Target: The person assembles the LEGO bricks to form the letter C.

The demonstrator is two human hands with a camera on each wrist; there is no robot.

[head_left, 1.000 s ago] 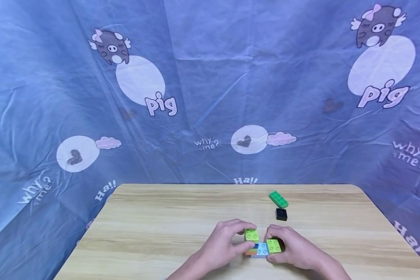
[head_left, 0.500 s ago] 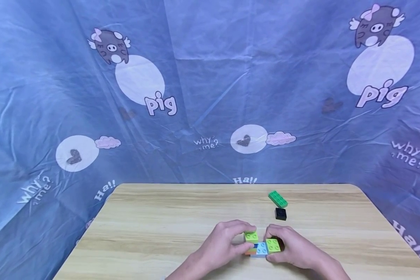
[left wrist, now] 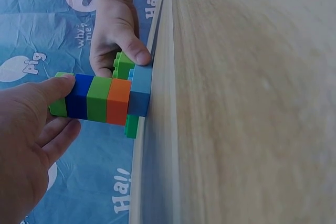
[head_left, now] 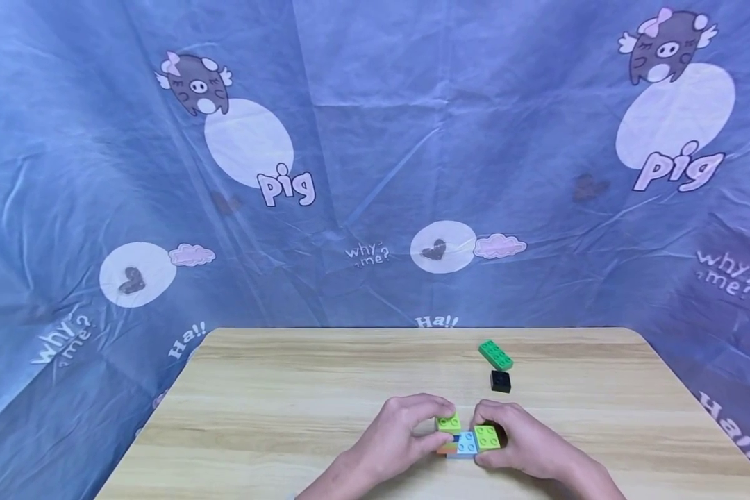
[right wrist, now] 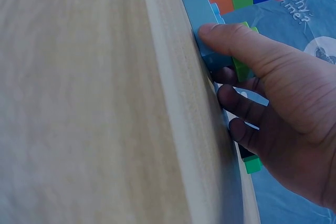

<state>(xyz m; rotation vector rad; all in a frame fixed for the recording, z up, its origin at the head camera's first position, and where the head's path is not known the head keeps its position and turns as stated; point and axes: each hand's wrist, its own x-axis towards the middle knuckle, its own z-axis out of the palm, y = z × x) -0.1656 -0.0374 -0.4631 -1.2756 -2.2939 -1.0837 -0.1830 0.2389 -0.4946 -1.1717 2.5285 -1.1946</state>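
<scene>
A stack stands on the left end of a light blue brick (left wrist: 140, 90). From the base up it has an orange brick (left wrist: 118, 100), a light green brick (left wrist: 98, 99), a dark blue brick (left wrist: 77, 98) and a light green top brick (head_left: 448, 423). My left hand (head_left: 400, 434) holds the stack's top between thumb and fingers, the thumb across the top and dark blue bricks. On the base's right end sits another light green brick (head_left: 487, 437). My right hand (head_left: 525, 441) grips that end, thumb on the light blue side; its fingertips behind are partly hidden.
Behind the hands, a black brick (head_left: 501, 381) and a long green brick (head_left: 496, 355) lie on the wooden table (head_left: 287, 389). A blue printed cloth (head_left: 362, 153) hangs around the table's back and sides.
The light green top brick sits slightly lower, and the left fingers now cover its back studs. Both hands keep their hold, with hardly any other movement.
</scene>
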